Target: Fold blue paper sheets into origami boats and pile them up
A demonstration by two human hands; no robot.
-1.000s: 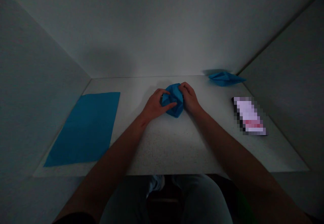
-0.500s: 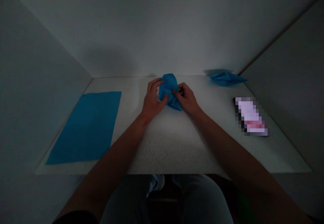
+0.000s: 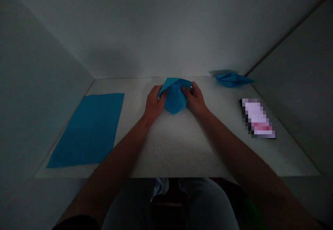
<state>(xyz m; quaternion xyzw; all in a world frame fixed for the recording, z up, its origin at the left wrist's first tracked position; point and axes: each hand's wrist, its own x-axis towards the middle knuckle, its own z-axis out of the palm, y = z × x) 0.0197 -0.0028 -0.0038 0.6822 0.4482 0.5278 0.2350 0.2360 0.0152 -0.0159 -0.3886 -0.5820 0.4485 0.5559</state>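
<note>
Where hands (image 3: 174, 100) pinch: creased blue paper (image 3: 174, 96).

I see the folded blue paper (image 3: 174, 97) at the middle of the desk (image 3: 177, 146), toward its far edge. It is a partly folded sheet, matte mid-blue, opened into a pocket-like form: a straight upper edge running left to right, with a peak at its upper left, and a rounded point aimed down toward me. Crease lines show faintly across its face. It is pinched at its left and right sides and looks raised off the desk.
</note>
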